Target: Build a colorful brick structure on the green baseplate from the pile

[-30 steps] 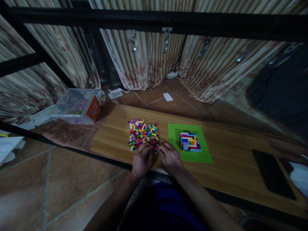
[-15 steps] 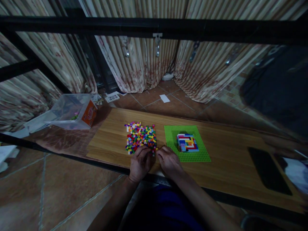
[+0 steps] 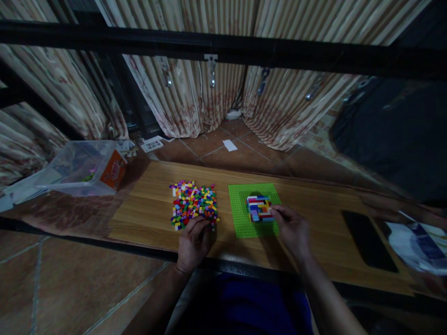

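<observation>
My left hand [image 3: 193, 242] rests at the near edge of a pile of small toy bricks [image 3: 193, 201], its fingers curled together; whatever may be in them is hidden. Over the right side of a green studded baseplate [image 3: 239, 218] is my right hand [image 3: 291, 229], with thumb and forefinger pinched at the right edge of a block structure [image 3: 257, 208]. Layered from red, white, blue and yellow bricks, the structure stands on the baseplate. Anything between the right fingertips is too small to make out.
A clear plastic box [image 3: 82, 170] with an orange label stands left of the wooden board [image 3: 139, 204]. On the board's right part lies a dark flat rectangle [image 3: 368, 239], with a white and blue packet [image 3: 419, 246] beyond it. A black rail [image 3: 209, 39] crosses above.
My right hand has moved right, from beside the brick pile to the structure on the baseplate. My left hand stays by the pile. The whole view has shifted slightly.
</observation>
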`<state>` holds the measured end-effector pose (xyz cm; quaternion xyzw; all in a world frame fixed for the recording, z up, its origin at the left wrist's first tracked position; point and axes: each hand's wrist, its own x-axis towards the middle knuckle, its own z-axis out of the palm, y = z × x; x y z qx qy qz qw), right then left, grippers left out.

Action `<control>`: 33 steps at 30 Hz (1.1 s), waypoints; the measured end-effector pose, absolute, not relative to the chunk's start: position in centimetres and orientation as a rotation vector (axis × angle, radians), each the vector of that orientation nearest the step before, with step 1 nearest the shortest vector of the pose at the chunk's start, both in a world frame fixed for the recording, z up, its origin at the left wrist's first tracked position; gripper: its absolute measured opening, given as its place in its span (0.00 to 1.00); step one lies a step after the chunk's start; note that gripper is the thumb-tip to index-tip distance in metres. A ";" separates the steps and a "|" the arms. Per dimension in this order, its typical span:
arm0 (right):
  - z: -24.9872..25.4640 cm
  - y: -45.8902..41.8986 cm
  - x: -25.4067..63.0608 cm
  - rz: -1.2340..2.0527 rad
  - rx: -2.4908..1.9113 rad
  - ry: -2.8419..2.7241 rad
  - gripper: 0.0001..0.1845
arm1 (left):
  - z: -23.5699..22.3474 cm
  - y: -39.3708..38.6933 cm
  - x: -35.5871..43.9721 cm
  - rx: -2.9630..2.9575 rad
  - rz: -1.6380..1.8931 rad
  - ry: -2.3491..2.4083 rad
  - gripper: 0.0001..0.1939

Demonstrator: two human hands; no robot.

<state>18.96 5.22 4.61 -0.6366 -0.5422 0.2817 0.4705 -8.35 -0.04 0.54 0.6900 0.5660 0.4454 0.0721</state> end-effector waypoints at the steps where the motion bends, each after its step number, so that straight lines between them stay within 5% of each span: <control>1: 4.3 5.7 19.5 0.694 -1.569 -1.254 0.14 | 0.5 0.0 -8.4 2.072 1.343 1.698 0.09; 33: 2.5 10.2 21.5 1.129 -1.551 -0.858 0.16 | 0.7 -0.1 -8.3 2.110 1.323 1.699 0.09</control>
